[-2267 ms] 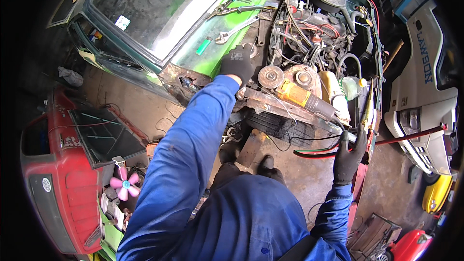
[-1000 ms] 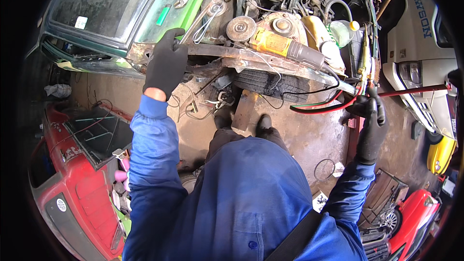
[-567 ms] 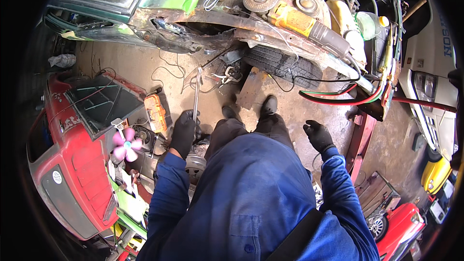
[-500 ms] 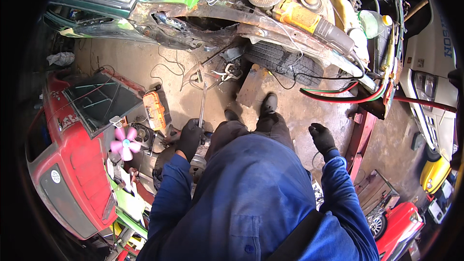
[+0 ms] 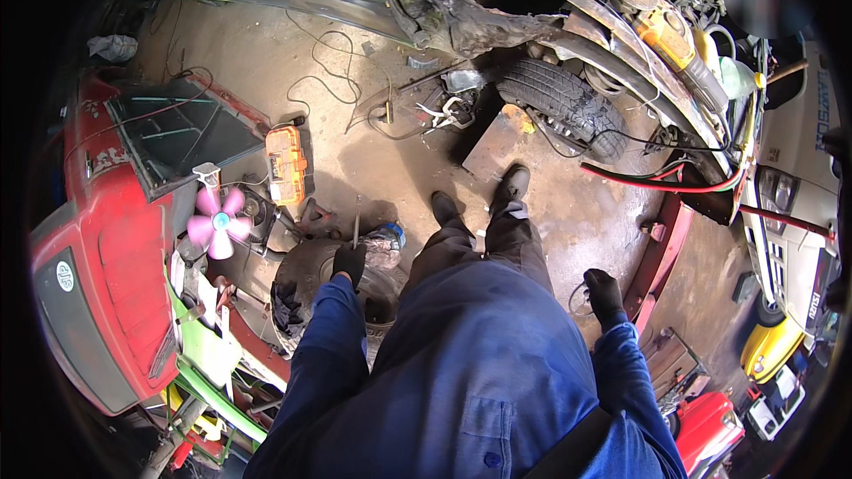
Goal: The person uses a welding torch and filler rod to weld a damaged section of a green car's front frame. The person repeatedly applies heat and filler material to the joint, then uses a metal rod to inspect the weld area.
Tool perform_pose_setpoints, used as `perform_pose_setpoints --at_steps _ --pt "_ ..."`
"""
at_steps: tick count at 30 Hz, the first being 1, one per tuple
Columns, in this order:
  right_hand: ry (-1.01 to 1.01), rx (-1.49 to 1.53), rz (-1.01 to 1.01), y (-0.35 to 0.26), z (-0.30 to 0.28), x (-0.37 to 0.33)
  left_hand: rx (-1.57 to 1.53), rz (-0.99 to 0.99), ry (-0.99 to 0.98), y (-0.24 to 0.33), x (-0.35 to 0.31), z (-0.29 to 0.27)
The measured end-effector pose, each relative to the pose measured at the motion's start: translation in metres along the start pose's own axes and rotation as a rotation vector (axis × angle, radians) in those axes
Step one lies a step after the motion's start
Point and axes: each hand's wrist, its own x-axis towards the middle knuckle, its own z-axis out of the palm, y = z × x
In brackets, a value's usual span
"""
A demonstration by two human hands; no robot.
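Note:
My left hand (image 5: 350, 264), in a dark glove, is closed round a long, thin metal bar (image 5: 357, 223) that points away from me. Its exact kind is too small to tell. Below that hand lies a worn tyre (image 5: 306, 270), with a blue-capped clear container or bag (image 5: 387, 238) beside it. My right hand (image 5: 604, 295), gloved as well, hangs at my right side with loosely bent fingers and nothing visible in it. A thin wire loop (image 5: 579, 300) lies on the floor near it.
An orange toolbox (image 5: 286, 166) and a pink fan (image 5: 220, 222) stand at left, by a red vehicle cab (image 5: 115, 293). Ahead are a wheel (image 5: 568, 106), a clamp (image 5: 444, 115), cables and a stripped car body (image 5: 479, 27) bearing an angle grinder (image 5: 674, 40). A red beam (image 5: 658, 257) runs at right.
My view has shifted, and the car body now sits farther up and right. My left hand still grips the metal bar, now above the tyre. My right hand has dropped lower.

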Motion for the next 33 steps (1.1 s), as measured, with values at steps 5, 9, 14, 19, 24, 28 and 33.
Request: perform_pose_setpoints --at_steps 5,9,14,19,24,28,33 --pt "-0.01 0.04 -0.111 -0.063 0.033 -0.002 -0.054 -0.036 0.043 -0.015 -0.005 -0.016" --pt "-0.064 -0.003 -0.132 -0.083 0.046 -0.008 -0.069 -0.028 0.023 -0.028 -0.006 -0.009" --pt "-0.052 -0.324 -0.3 -0.078 0.034 -0.037 -0.471 -0.141 -0.237 -0.024 -0.039 -0.018" --pt "-0.335 -0.688 -0.21 -0.041 0.004 -0.093 -0.62 -0.187 -0.561 -0.027 -0.107 -0.05" --pt "-0.727 -0.583 -0.606 0.027 -0.005 -0.149 -0.726 -0.174 -0.717 -0.012 -0.175 -0.08" --pt "-0.936 -0.366 -0.454 0.055 0.021 -0.16 -0.517 -0.104 -0.584 0.026 -0.211 -0.097" --pt "-0.901 -0.253 -0.45 0.051 0.04 -0.149 -0.508 -0.031 -0.481 0.065 -0.191 -0.128"
